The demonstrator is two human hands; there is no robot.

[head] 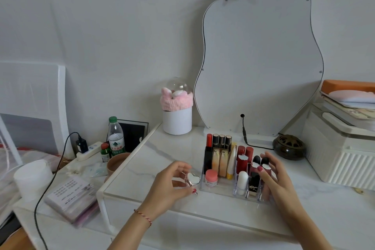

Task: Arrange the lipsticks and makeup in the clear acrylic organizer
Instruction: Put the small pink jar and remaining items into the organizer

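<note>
Organizer stands on the marble tabletop, near its front edge and just before the mirror. Your left hand curls its fingers round a silver heart-shaped case, holding it just beside the organizer's left wall, over the tabletop. Your right hand lies against the organizer's right end, fingers relaxed and slightly spread, thumb touching the lipsticks in the right compartments. Back row holds upright tubes; a pink-lidded jar sits in the front left compartment, a white stick right of it. Dark round burner sits toward the back right.
</note>
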